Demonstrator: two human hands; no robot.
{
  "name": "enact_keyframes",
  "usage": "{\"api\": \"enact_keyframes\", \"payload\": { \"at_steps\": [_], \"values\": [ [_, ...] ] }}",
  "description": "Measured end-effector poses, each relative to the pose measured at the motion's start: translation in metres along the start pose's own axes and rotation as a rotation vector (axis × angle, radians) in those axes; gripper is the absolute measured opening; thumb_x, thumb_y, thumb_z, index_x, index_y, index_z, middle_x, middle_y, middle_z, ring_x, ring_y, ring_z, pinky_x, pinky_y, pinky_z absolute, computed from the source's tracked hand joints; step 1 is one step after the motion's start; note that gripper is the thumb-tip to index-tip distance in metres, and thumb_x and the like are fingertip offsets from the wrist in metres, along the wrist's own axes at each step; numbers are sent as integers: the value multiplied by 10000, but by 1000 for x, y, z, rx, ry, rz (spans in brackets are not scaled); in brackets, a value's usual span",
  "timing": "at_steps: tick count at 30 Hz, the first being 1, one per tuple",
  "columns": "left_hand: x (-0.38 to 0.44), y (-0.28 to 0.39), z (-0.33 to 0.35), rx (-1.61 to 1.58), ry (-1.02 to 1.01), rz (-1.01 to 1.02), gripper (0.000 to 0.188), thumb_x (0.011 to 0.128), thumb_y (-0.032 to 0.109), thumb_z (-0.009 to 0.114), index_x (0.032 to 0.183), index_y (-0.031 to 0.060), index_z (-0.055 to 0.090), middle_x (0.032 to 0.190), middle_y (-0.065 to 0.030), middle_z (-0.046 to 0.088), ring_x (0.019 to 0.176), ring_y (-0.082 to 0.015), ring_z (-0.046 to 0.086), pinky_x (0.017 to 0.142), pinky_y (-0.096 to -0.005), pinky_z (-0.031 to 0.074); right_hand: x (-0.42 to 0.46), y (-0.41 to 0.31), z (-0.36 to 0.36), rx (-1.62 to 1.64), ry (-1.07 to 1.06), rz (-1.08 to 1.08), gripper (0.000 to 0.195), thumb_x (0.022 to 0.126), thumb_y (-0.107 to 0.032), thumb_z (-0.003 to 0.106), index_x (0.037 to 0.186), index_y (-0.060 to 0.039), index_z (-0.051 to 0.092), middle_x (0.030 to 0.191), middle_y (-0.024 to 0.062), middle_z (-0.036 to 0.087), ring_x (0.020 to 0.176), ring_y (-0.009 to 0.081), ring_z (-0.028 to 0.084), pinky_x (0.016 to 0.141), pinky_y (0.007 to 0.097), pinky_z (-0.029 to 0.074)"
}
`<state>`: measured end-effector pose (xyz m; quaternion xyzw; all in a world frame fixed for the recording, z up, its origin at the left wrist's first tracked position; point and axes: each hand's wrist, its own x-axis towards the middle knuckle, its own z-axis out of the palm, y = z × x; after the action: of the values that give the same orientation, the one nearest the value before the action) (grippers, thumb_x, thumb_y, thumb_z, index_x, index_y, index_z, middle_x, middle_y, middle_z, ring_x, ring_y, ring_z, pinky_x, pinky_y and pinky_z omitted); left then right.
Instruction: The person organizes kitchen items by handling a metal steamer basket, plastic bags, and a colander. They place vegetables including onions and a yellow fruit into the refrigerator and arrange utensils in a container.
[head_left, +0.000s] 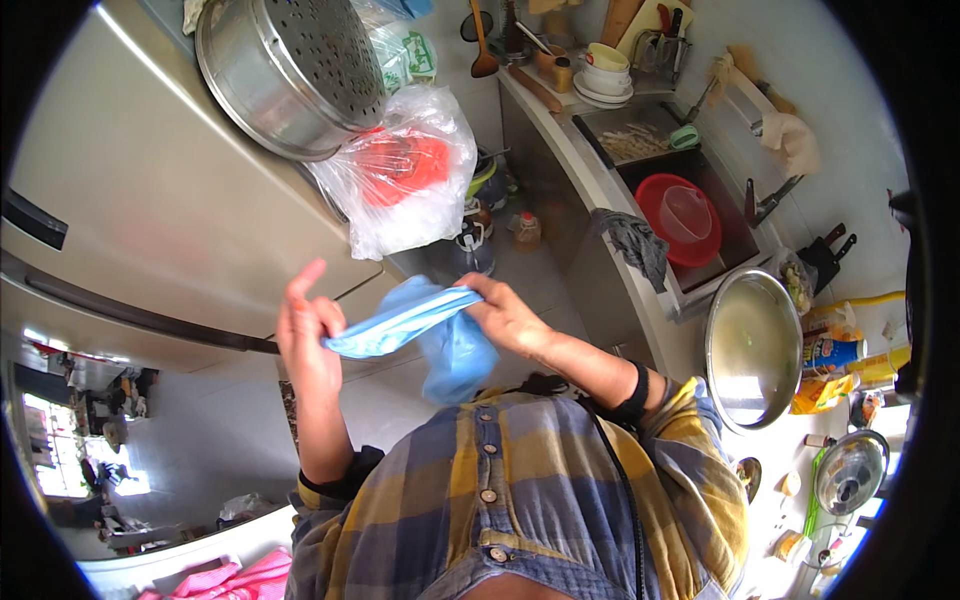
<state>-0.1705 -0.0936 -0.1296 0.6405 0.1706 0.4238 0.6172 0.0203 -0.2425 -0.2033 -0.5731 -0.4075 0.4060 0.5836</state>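
A thin blue plastic bag (420, 319) is stretched between my two hands in front of my chest. My left hand (309, 326) grips one end of its rim, with the index finger pointing up. The other end is pinched between the thumb and fingers of my right hand (504, 313). Below the stretched rim, the loose body of the bag hangs down beside my right hand. Beyond the hands, a clear plastic bag (420, 225) with something red inside hangs over an edge, under a perforated metal steamer pot (262, 82).
A large fridge-like cabinet (150, 187) stands on the left. The sink counter on the right holds a red basin (652, 214), a grey rag (637, 247) and a metal basin (754, 352) of cloudy liquid. Knives (825, 251) stand by the wall. Bottles (527, 229) sit on the floor.
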Motion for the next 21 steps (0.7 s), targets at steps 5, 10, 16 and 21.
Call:
{"api": "enact_keyframes", "payload": {
  "at_steps": [5, 10, 16, 21],
  "values": [
    [-43, -52, 29, 328, -310, -179, 752, 771, 43, 741, 1416, 48, 355, 804, 13, 555, 754, -81, 546, 713, -227, 446, 0, -15, -26, 476, 58, 263, 174, 958, -147, 452, 1097, -98, 545, 897, -25, 598, 774, 42, 553, 616, 200, 460],
    [-58, -95, 71, -68, -202, -439, 659, 851, 23, 636, 1418, 56, 301, 1172, -63, 570, 1007, -140, 570, 840, -284, 471, 8, -11, -40, 567, -175, 192, 235, 921, -113, 488, 1147, -85, 546, 929, -24, 610, 756, 23, 546, 581, 174, 439],
    [-56, -113, 48, -157, -153, -606, 327, 845, 12, 551, 1171, -12, 542, 1114, -49, 599, 1001, -119, 560, 885, -271, 436, 21, -4, -51, 313, -359, -64, 333, 822, 20, 526, 1155, 25, 530, 988, 90, 624, 935, 151, 589, 815, 274, 479],
    [-38, -92, 50, -174, 104, -591, 405, 818, 6, 506, 1220, -33, 518, 1120, -83, 605, 1024, -166, 580, 901, -318, 453, 33, -25, -72, -238, -265, -282, 449, 788, -122, 684, 1200, -37, 526, 1165, 171, 554, 1108, 354, 515, 952, 389, 425]
  ]
}}
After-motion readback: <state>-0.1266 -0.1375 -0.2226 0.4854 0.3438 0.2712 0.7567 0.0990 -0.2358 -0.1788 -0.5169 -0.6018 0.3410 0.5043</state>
